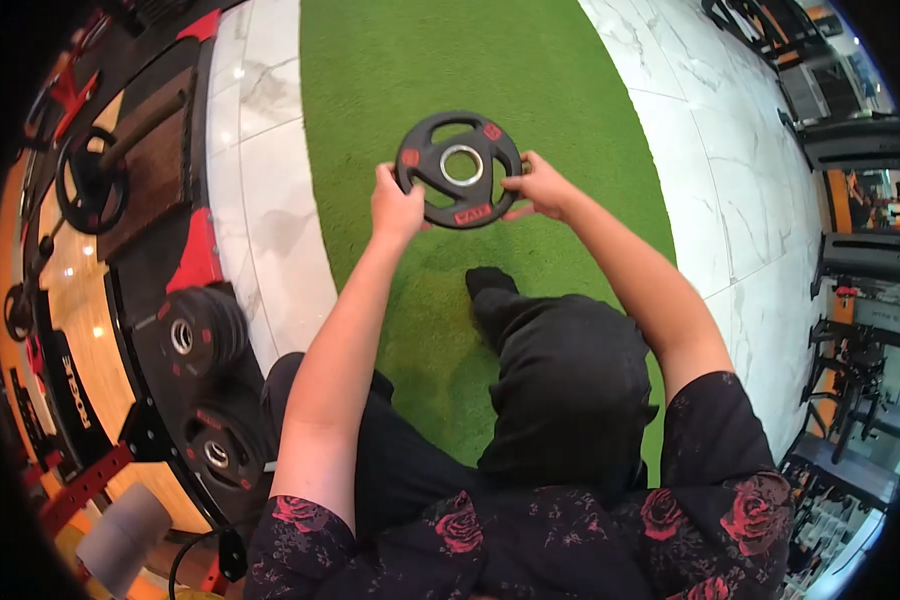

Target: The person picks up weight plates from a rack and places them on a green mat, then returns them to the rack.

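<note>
A black weight plate (478,196) with red markings and a silver ring round its centre hole is held out in front of me, above the green turf (370,80). On its left rim my left hand (398,208) is closed, with the thumb over the near face. My right hand (540,190) grips the opposite rim, its fingers at the cut-out handle there. Both arms are stretched forward. Below the plate, my dark-covered foot (492,282) rests on the turf, and one bent knee (570,370) rises behind it.
At left, black weight plates (202,330) hang on a rack beside a wooden platform (80,320) marked ROGUE. A barbell carries another plate (92,180) farther up. White marble tiles (260,180) border the turf. Gym machines (860,390) line the right side.
</note>
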A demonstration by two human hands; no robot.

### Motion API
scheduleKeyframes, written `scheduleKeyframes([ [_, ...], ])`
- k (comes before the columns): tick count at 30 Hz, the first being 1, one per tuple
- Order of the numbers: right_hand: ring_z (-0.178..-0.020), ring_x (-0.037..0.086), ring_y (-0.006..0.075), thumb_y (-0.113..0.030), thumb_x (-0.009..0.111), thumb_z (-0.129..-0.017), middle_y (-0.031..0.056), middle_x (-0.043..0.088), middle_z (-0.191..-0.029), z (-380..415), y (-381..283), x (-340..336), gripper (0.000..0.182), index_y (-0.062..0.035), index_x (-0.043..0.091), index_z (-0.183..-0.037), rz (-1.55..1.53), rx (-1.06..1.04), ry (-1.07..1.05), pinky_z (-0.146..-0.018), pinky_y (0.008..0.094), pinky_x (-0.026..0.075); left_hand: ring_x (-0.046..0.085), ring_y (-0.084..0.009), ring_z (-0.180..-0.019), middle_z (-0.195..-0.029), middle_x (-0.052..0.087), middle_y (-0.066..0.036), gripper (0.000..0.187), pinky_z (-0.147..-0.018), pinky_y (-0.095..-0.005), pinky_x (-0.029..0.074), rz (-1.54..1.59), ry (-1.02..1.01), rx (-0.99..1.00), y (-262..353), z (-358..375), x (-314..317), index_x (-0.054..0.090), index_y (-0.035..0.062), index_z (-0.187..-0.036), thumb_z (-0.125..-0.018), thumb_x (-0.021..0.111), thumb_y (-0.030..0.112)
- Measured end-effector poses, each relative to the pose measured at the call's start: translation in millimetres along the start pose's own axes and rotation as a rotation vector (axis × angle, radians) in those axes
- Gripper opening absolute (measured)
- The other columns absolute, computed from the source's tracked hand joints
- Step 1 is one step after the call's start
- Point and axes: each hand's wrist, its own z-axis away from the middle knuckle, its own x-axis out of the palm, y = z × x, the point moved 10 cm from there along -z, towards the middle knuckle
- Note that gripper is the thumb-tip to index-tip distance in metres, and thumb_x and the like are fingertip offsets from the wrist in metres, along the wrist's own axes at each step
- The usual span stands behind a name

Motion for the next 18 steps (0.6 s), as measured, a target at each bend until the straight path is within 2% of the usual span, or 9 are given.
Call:
scheduleKeyframes([
  [1, -0.089, 0.068, 0.0313, 0.0, 0.066, -0.09, 0.0194, 0.054, -0.113, -7, 18, -18, 0.053, -0.0007, 0.034, -0.132, -0.004, 0.004, 0.036, -0.068, 0.0548, 0.066, 0.069, -0.029, -0.092, -0.113, 0.061, -0.015, 0.046, -0.061, -0.0426, 0.066, 0.075, -0.086, -0.123, 15, 13, 19, 0.045, 0.0014, -0.122, -0.083, 0.069, 0.008],
  [2, -0.089, 0.068, 0.0321, 0.0, 0.066, -0.09, 0.0197, 0.053, -0.116, -12, 36, -41, 0.053, -0.0007, 0.034, -0.133, -0.012, 0.011, 0.075, -0.067, 0.0544, 0.067, 0.068, -0.0289, -0.095, -0.114, 0.061, -0.015, 0.047, -0.057, -0.0445, 0.066, -0.144, -0.01, 0.135, -14, -5, 50, 0.045, 0.0016, -0.121, -0.082, 0.07, 0.005],
  [4, -0.092, 0.068, 0.0329, 0.0, 0.065, -0.09, 0.0193, 0.052, -0.12, -18, 72, -84, 0.055, -0.0006, 0.034, -0.135, -0.052, 0.048, 0.129, -0.066, 0.054, 0.067, 0.066, -0.0294, -0.1, -0.116, 0.061, -0.016, 0.047, -0.066, -0.0469, 0.066, -0.058, -0.15, -0.056, -33, -5, 110, 0.045, 0.0016, -0.122, -0.083, 0.071, 0.005],
  [8, -0.095, 0.067, 0.0342, -0.001, 0.064, -0.089, 0.0188, 0.052, -0.125, -36, 140, -155, 0.056, -0.0012, 0.036, -0.138, -0.051, 0.125, 0.28, -0.064, 0.053, 0.067, 0.065, -0.0316, -0.105, -0.123, 0.058, -0.015, 0.047, -0.069, -0.05, 0.065, -0.129, -0.278, -0.021, -42, -10, 199, 0.043, 0.0035, -0.125, -0.085, 0.068, 0.004],
  [10, -0.095, 0.068, 0.031, -0.005, 0.064, -0.092, 0.0164, 0.055, -0.125, -41, 162, -189, 0.055, -0.0034, 0.036, -0.14, -0.039, 0.19, 0.353, -0.064, 0.0512, 0.066, 0.064, -0.0335, -0.107, -0.129, 0.055, -0.014, 0.049, -0.067, -0.0511, 0.065, 0.131, -0.416, -0.474, -55, 7, 244, 0.04, 0.0062, -0.129, -0.087, 0.065, 0.002],
  [12, -0.095, 0.068, 0.0322, -0.004, 0.062, -0.093, 0.0171, 0.054, -0.128, -52, 176, -217, 0.056, -0.0034, 0.036, -0.142, -0.053, 0.223, 0.376, -0.062, 0.0516, 0.066, 0.063, -0.0341, -0.109, -0.133, 0.054, -0.013, 0.05, -0.064, -0.0507, 0.064, 0.159, -0.443, -0.52, -63, 0, 283, 0.038, 0.0078, -0.131, -0.088, 0.061, 0.0],
  [14, -0.093, 0.069, 0.0335, -0.004, 0.061, -0.092, 0.0174, 0.054, -0.128, -60, 186, -255, 0.058, -0.0035, 0.034, -0.144, -0.056, 0.235, 0.468, -0.061, 0.0524, 0.065, 0.071, -0.0317, -0.085, -0.114, 0.062, -0.015, 0.051, -0.047, -0.0411, 0.06, 0.138, -0.424, -0.482, -59, -14, 322, 0.042, 0.0062, -0.13, -0.082, 0.058, 0.001],
  [17, -0.087, 0.07, 0.036, -0.003, 0.059, -0.091, 0.0192, 0.058, -0.123, -75, 189, -315, 0.05, -0.0009, 0.043, -0.139, -0.045, 0.26, 0.6, -0.059, 0.0538, 0.064, 0.072, -0.0346, -0.076, -0.102, 0.069, -0.022, 0.049, -0.049, -0.0417, 0.06, 0.133, -0.423, -0.373, -32, -49, 387, 0.057, -0.0001, -0.129, -0.081, 0.053, 0.005],
  [18, -0.085, 0.071, 0.0354, -0.003, 0.058, -0.091, 0.0184, 0.061, -0.117, -89, 197, -345, 0.047, -0.0007, 0.047, -0.137, -0.022, 0.222, 0.644, -0.059, 0.052, 0.064, 0.072, -0.0355, -0.072, -0.103, 0.069, -0.022, 0.05, -0.049, -0.0409, 0.059, 0.153, -0.518, -0.333, -11, -59, 405, 0.058, 0.0011, -0.131, -0.081, 0.053, 0.006],
])
